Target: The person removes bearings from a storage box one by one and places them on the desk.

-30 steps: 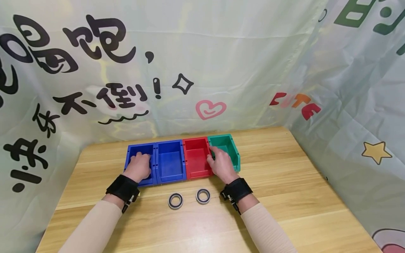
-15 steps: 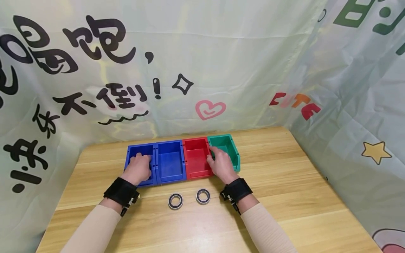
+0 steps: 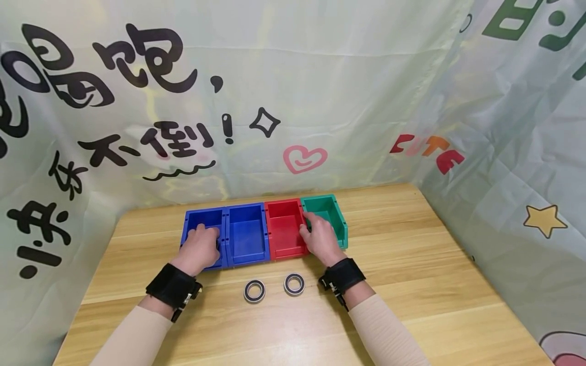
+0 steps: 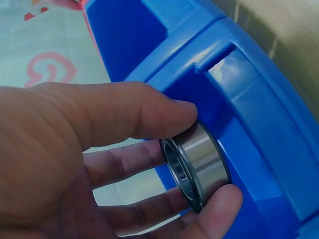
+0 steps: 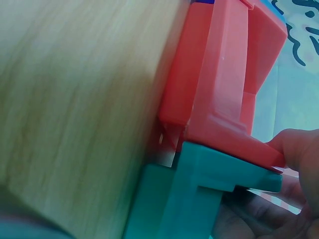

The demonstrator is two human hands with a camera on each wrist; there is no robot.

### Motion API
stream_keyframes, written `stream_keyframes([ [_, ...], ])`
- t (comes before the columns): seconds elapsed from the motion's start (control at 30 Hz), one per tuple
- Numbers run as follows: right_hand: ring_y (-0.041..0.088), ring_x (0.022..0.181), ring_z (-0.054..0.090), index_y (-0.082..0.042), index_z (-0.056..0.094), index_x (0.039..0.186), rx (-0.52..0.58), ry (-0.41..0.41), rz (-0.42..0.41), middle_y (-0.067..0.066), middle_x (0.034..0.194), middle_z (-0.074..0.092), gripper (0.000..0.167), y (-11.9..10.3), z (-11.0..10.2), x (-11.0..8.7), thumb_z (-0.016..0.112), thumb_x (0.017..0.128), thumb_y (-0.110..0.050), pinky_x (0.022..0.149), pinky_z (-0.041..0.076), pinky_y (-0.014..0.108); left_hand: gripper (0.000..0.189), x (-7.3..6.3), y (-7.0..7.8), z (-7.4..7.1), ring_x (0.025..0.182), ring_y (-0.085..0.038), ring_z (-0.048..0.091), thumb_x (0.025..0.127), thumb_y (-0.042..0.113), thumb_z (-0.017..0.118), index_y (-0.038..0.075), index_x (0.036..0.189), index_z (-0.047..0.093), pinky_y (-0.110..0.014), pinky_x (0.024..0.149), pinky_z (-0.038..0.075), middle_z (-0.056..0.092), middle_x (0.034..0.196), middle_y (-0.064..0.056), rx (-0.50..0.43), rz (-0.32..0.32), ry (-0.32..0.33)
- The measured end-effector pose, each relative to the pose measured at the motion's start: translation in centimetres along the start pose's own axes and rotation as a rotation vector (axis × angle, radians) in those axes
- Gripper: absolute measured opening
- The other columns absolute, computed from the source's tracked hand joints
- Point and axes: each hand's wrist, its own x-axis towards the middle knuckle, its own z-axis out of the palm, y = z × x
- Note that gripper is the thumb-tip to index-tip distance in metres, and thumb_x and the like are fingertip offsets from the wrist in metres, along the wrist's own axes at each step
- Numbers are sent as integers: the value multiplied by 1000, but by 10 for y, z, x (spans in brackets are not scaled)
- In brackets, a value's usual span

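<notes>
My left hand reaches into the leftmost blue bin. In the left wrist view it pinches a metal ball bearing on its rim, between the thumb and fingers, inside that bin. The head view hides this bearing behind the hand. My right hand is at the seam between the red bin and the green bin. As the right wrist view shows, its thumb lies on the red side and its fingers on the green side, gripping the adjoining walls.
A second blue bin stands between the left blue bin and the red one, all in one row. Two more bearings lie flat on the wooden table in front of the row. A printed cloth hangs behind.
My left wrist and forearm have shifted slightly left and toward me, while the hand stays over the left blue bin. The right hand, the bins and the table bearings have not visibly moved.
</notes>
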Motion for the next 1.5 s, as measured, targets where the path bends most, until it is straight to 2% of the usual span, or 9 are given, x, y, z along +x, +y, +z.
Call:
stream_keyframes([
  [0.33, 30, 108, 59, -5, 56, 132, 4, -5, 10, 15, 124, 60, 44, 0, -1, -1, 64, 91, -18, 86, 54, 42, 13, -8, 3, -3, 80, -38, 47, 70, -7, 61, 4, 78, 58, -50, 70, 42, 49, 81, -18, 1, 45, 39],
  [0.53, 30, 109, 58, -5, 56, 132, -3, -16, 23, 15, 125, 60, 43, 0, -1, -1, 63, 92, -19, 87, 54, 41, 16, -14, 7, -4, 79, -36, 48, 70, -8, 61, 2, 82, 60, -50, 69, 43, 50, 83, -18, -4, 47, 29],
  [0.73, 30, 108, 59, -4, 57, 131, -1, 3, -5, 16, 123, 61, 42, 2, 0, 0, 63, 92, -18, 87, 54, 42, 23, -21, 13, -5, 80, -39, 50, 71, -8, 63, -3, 93, 65, -54, 70, 45, 54, 86, -22, 16, 59, 29],
  [1.0, 30, 108, 60, -4, 58, 130, 3, 14, -21, 16, 123, 61, 41, 3, 2, 0, 62, 92, -19, 86, 55, 41, 31, -33, 18, -6, 80, -38, 51, 73, -8, 65, -5, 104, 65, -52, 69, 47, 56, 92, -24, 25, 64, 30],
  [1.2, 30, 106, 60, -4, 58, 130, 3, 15, -24, 16, 123, 61, 41, 3, 2, 1, 62, 92, -19, 85, 55, 41, 31, -44, 21, -3, 73, -32, 47, 70, -8, 67, -4, 100, 65, -45, 62, 44, 53, 86, -20, 2, 69, 53],
  [1.5, 30, 109, 59, -3, 57, 131, 15, 10, -14, 16, 124, 61, 42, 3, 2, 0, 63, 91, -17, 87, 54, 42, 26, -56, 25, 3, 72, -30, 46, 75, -1, 72, -2, 100, 66, -40, 60, 44, 53, 86, -17, 19, 80, 85],
])
